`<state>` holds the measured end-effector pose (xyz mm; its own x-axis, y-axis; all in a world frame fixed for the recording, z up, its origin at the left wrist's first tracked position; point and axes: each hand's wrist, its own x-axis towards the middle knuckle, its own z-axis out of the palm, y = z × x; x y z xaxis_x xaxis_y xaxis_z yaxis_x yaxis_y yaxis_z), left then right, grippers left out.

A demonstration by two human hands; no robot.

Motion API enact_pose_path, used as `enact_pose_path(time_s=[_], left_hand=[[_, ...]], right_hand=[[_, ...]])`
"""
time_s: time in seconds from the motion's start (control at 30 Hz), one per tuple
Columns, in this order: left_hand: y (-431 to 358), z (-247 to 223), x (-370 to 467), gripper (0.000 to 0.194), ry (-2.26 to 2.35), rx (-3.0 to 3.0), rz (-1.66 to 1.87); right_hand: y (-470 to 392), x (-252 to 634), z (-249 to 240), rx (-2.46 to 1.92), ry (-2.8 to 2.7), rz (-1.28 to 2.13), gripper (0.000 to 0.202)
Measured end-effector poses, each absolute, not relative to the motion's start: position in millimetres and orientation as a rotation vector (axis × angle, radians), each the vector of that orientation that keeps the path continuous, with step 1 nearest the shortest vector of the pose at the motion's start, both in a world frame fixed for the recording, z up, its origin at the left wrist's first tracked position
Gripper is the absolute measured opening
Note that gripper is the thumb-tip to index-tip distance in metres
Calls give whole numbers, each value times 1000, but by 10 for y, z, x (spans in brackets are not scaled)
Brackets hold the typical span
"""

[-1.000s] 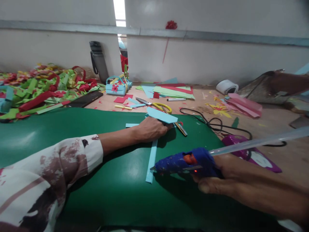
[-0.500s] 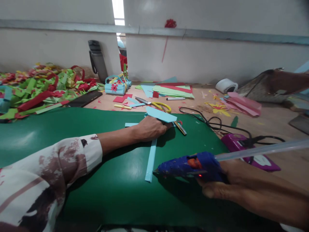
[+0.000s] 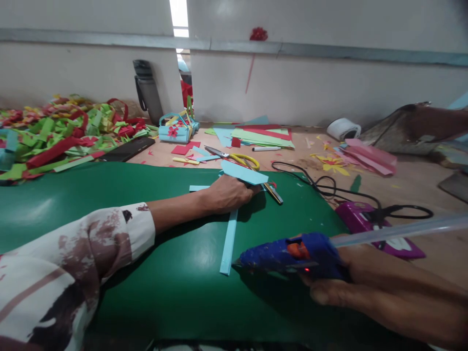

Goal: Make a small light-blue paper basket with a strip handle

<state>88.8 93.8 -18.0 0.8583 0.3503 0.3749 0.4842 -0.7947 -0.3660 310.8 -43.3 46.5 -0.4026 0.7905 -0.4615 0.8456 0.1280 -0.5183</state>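
While its near end lies bare on the green mat (image 3: 164,307), the blue strip (image 3: 229,241) runs away from the wearer and passes out of sight at the left hand (image 3: 230,194). Glue gun (image 3: 288,253): nozzle just beside the right edge of the strip's near end, pointing left; a small red light glows on its body, and a clear glue stick (image 3: 398,231) extends from its rear. Right hand (image 3: 354,278): fingers wrapped around the gun's handle. Left hand: knuckles up, fingers bent at a folded blue paper (image 3: 244,172); fingertips hidden, so cannot tell whether they pinch it or press down. A second strip (image 3: 199,188) shows left of this hand, lying crosswise. Beyond the folded paper, yellow-handled scissors (image 3: 245,161) lie open-bladed; a metal tool (image 3: 274,193) rests at the right, partly covered. Farther back: red squares (image 3: 185,148), a pen (image 3: 266,148), a stack of coloured sheets (image 3: 265,138) and a small blue paper bag (image 3: 174,133) with a red flower. Far left, a heap of coloured paper pieces (image 3: 54,134), a phone (image 3: 127,149) and a grey bottle (image 3: 149,92). Right side: black cord (image 3: 318,187), purple box (image 3: 354,217), pink sheets (image 3: 371,158), white roll (image 3: 343,130).
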Motion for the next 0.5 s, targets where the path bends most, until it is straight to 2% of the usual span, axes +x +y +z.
enact_pose_path(time_s=[0.27,0.5], left_hand=[[939,-183,891,32,-622,-2578,-393],[946,-211,885,34,-620,-2571,-405]], right_hand=[[-411,3053,451,1679,2283,-1105,24],[-405,3002,447,1640,2212,-1208,24]])
